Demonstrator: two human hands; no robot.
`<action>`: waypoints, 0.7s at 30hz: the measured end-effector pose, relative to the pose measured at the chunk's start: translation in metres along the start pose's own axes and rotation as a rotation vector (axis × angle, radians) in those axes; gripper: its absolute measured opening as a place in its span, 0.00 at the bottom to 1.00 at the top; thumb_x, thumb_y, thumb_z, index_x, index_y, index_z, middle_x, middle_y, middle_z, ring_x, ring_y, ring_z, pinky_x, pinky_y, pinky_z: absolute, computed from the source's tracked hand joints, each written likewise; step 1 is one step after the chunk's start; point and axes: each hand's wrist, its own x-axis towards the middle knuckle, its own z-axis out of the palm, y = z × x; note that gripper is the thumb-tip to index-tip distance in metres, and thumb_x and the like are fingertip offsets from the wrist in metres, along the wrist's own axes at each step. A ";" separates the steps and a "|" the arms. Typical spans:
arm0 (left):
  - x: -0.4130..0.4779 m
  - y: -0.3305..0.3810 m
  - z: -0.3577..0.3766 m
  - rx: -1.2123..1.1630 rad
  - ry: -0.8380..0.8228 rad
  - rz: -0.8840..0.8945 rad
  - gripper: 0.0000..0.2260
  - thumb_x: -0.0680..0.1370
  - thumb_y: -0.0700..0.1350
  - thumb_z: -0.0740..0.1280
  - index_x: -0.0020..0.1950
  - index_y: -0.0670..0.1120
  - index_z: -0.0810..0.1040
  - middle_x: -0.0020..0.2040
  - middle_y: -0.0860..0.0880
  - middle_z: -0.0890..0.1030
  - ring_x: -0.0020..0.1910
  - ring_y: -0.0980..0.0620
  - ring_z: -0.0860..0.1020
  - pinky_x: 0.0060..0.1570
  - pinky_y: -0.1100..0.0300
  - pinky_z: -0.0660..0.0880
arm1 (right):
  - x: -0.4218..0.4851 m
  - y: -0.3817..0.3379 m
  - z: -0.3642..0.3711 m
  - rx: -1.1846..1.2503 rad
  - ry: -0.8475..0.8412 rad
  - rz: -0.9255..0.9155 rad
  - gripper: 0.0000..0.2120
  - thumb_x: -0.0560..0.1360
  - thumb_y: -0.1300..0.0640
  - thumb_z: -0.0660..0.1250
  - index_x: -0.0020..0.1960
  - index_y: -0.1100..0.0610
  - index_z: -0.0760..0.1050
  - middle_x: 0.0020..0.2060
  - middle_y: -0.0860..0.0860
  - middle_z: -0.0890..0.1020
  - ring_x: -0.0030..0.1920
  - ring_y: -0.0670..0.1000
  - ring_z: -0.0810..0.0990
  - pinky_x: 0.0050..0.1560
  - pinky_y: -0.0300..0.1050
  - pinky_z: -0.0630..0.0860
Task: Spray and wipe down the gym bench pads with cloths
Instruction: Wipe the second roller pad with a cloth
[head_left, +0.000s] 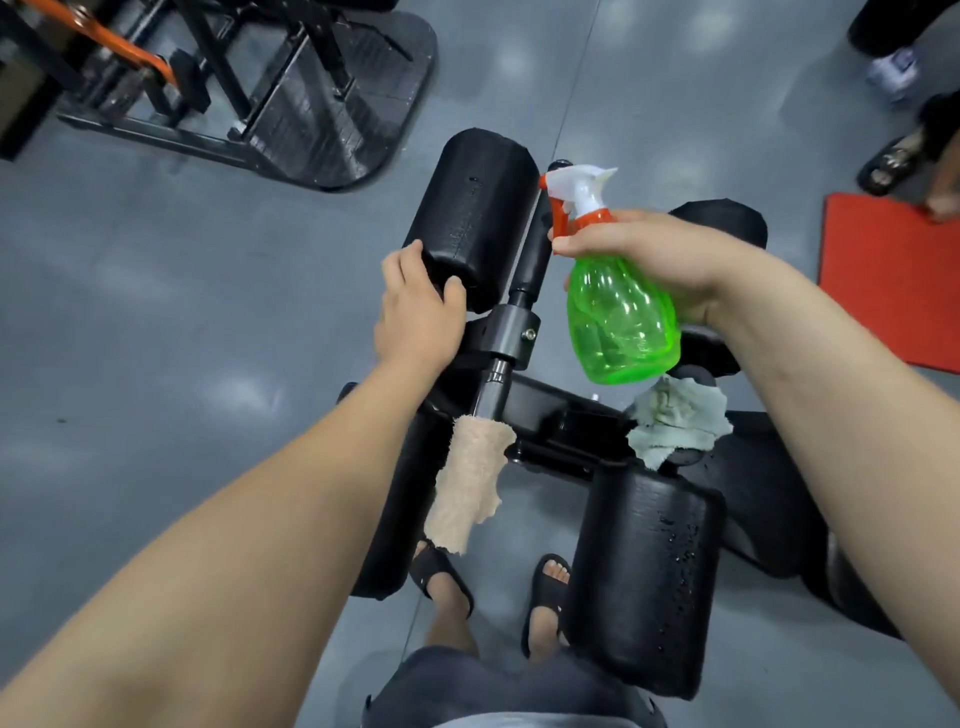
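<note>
Two terry cloths, beige cloth (470, 483) and greenish cloth (675, 421); perhaps four cylindrical black pads (472, 208). Your left hand (415, 306) grips one, right hand (654, 254) the translucent bottle (621, 322).

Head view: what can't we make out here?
All head view:
spray bottle neck: covered by right hand.
far-left pad, near end: under left hand.
near-left pad: mostly behind left forearm and beige cloth.
far-right pad: mostly behind right hand.
bystanders: cut off by right edge.
</note>
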 end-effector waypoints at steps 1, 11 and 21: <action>-0.002 -0.001 0.002 0.033 0.018 -0.016 0.26 0.82 0.54 0.59 0.79 0.49 0.60 0.77 0.52 0.60 0.62 0.45 0.76 0.50 0.51 0.69 | 0.002 -0.005 -0.001 -0.017 -0.006 0.007 0.15 0.74 0.50 0.75 0.59 0.51 0.82 0.45 0.54 0.83 0.45 0.53 0.83 0.50 0.49 0.79; 0.006 -0.001 0.003 0.017 0.081 -0.148 0.26 0.84 0.59 0.57 0.79 0.50 0.59 0.77 0.52 0.63 0.62 0.42 0.77 0.51 0.50 0.65 | 0.024 -0.045 0.006 -0.192 0.012 0.108 0.26 0.68 0.51 0.74 0.64 0.59 0.77 0.39 0.55 0.76 0.36 0.55 0.77 0.41 0.50 0.76; 0.011 0.000 0.006 -0.001 0.091 -0.233 0.20 0.85 0.57 0.53 0.77 0.55 0.62 0.73 0.51 0.66 0.58 0.42 0.78 0.49 0.52 0.64 | 0.033 -0.062 0.015 -0.262 0.091 0.089 0.06 0.74 0.55 0.69 0.49 0.55 0.75 0.38 0.56 0.76 0.35 0.54 0.77 0.39 0.46 0.76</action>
